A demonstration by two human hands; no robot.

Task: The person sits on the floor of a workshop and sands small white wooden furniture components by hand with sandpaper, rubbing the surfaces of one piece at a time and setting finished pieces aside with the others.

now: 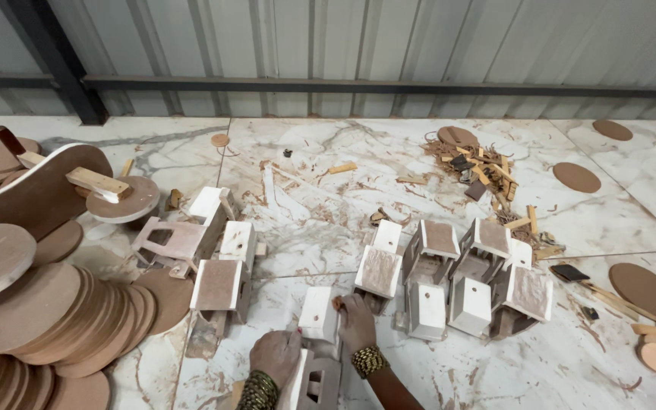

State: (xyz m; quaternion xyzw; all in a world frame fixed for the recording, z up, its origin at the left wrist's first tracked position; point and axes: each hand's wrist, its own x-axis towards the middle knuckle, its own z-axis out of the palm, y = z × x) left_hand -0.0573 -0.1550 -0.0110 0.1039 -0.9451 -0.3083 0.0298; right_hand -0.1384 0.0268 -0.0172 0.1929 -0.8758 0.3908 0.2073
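At the bottom edge, a small white-painted wooden birdhouse with a square window [319, 383] is steadied by the left hand [275, 355], whose fingers are curled against its left side; how firmly it is gripped cannot be told; just above it, a white rectangular wooden block [318, 313] is held at its right edge by the right hand [357, 323], fingers closed round it; both wrists are ringed by beaded bangles [368, 361]. To the left, fanned stacks of round brown fibreboard discs [62, 319] are seen on the marble-patterned tiled floor [556, 364]; further out, two clusters of unfinished white-and-brown birdhouses [465, 285] are set either side; beyond them, a heap of wood offcuts [480, 171] is scattered; the scene is closed by a corrugated metal wall [389, 45].
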